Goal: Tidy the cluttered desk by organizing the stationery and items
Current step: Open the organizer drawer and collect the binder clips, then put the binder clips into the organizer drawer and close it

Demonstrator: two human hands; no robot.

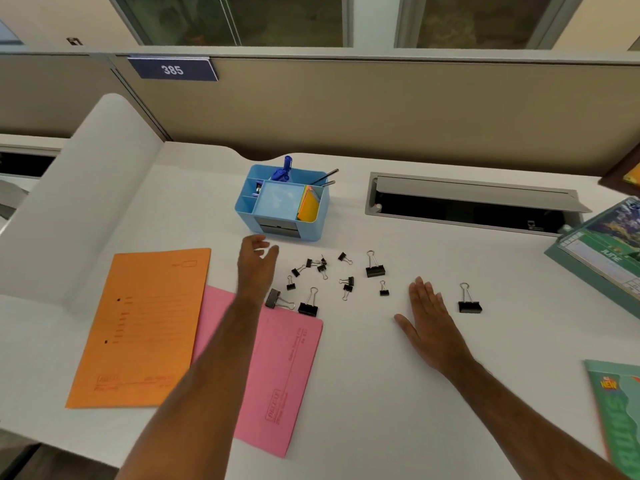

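Binder clips (pixel 341 277) — loose on desk (pixel 363 393) before blue organizer (pixel 281 205). Left hand (pixel 257 263) relaxed, empty, beside them; right hand (pixel 426 308) flat, fingers straight. Advice: sweep clips together — then drop into one compartment.

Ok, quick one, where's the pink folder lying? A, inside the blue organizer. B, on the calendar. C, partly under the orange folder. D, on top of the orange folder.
C: the pink folder has its left edge tucked beneath the orange folder, flat on the desk.
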